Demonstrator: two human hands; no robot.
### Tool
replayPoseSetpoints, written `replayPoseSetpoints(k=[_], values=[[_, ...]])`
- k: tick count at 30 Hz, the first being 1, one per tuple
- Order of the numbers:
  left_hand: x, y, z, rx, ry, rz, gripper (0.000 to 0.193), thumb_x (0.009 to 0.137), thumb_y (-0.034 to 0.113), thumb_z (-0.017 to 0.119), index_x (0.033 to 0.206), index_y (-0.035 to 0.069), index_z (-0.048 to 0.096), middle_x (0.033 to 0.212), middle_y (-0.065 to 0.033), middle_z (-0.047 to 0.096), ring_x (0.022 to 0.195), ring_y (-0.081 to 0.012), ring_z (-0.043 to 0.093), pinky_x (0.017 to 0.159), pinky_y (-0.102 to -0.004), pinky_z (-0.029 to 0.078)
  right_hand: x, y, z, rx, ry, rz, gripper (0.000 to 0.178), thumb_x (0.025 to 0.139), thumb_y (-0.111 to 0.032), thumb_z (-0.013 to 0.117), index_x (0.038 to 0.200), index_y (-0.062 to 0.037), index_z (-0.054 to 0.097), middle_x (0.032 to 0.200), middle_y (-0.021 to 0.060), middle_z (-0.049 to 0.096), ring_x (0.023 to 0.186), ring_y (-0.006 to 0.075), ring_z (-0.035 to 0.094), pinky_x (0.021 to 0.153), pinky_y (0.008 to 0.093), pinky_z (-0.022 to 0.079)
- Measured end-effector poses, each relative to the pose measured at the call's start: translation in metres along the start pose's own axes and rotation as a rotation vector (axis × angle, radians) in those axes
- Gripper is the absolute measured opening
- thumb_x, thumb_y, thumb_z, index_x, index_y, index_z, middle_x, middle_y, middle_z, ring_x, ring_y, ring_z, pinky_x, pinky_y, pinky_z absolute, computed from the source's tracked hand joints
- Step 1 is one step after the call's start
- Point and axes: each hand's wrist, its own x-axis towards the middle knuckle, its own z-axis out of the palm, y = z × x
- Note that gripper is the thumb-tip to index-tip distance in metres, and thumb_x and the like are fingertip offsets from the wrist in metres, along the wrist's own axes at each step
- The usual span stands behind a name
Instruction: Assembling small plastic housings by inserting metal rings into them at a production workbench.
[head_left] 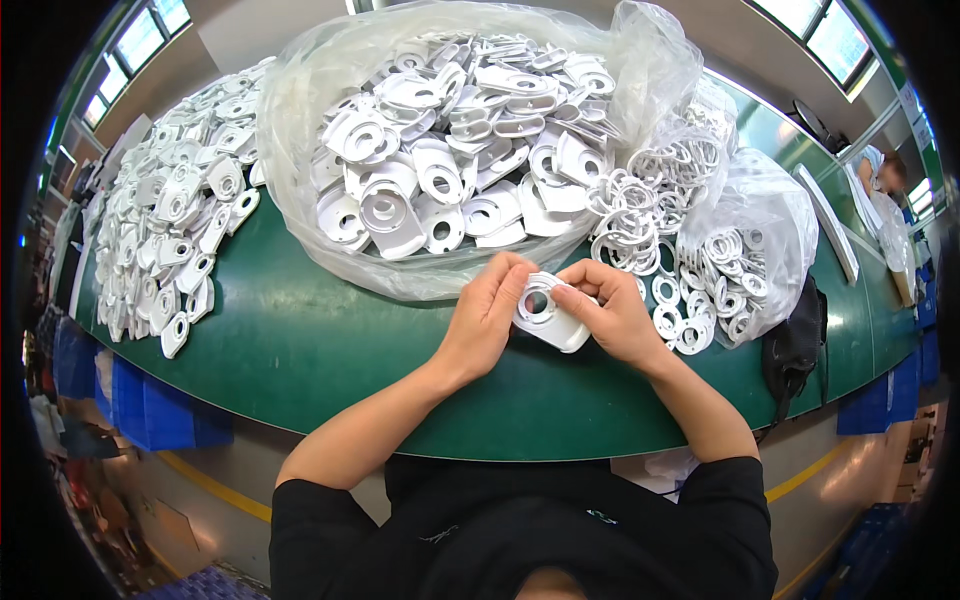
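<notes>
Between my two hands, above the front part of the green table [400, 370], is a white plastic housing [562, 332] with a round hole near its upper end. My left hand [487, 312] pinches its left edge with thumb and fingers. My right hand [612, 312] grips the upper right side, the thumb lying across the face by the ring around the hole. Part of the housing's upper edge is hidden by my fingers. Just beyond my hands, a large clear plastic bag [290, 215] lies open, full of similar white housings [437, 172].
A heap of white plastic parts [165, 230] covers the table's left side. White rings [640, 205] spill out right of the big bag, beside a smaller bag [790, 215] of rings. A black pouch [793, 345] lies at the right edge. Another person [880, 175] is far right.
</notes>
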Motion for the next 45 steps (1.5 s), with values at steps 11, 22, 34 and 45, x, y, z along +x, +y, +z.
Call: replayPoseSetpoints(k=[11,22,34,45], values=[[-0.013,0.002,0.012,0.277,-0.032,0.099,0.043,0.088,0.014,0.061,0.121,0.002,0.037,0.096,-0.0226,0.063,0.086,-0.0363,0.065,0.073,-0.0400,0.050,0.002,0.004,0.013,-0.167,0.317,0.023,0.024,0.080,-0.013,0.074,0.075,-0.0047,0.053,0.066,-0.0034,0.054,0.059,0.0020,0.045,0.050,0.0186,0.035],[0.001,0.022,-0.042,0.063,-0.398,-0.073,0.028,0.087,0.017,0.062,0.107,0.001,0.052,0.070,-0.0052,0.060,0.057,-0.0087,0.056,0.050,-0.0250,0.045,-0.002,0.007,0.002,-0.468,0.035,-0.136,0.024,0.085,-0.006,0.063,0.108,-0.0010,0.064,0.082,0.0117,0.067,0.071,0.0176,0.063,0.065,0.0282,0.049],[0.031,0.103,-0.301,-0.264,1.238,0.502,0.067,0.090,0.024,0.060,0.139,-0.005,0.026,0.126,-0.0142,0.050,0.107,-0.0240,0.055,0.091,-0.0367,0.044,0.002,0.003,0.010,-0.613,0.008,-0.293,0.018,0.082,-0.002,0.066,0.099,0.0008,0.066,0.078,0.0112,0.062,0.063,0.0197,0.058,0.060,0.0282,0.046],[-0.076,0.104,0.017,-0.279,0.486,2.090,0.038,0.091,0.009,0.054,0.128,0.014,0.045,0.141,0.0012,0.041,0.108,-0.0125,0.050,0.077,-0.0333,0.040,0.003,0.004,0.007,-0.671,-0.020,-0.426,0.015,0.079,-0.002,0.067,0.094,-0.0003,0.066,0.080,0.0110,0.060,0.071,0.0255,0.059,0.062,0.0316,0.046]])
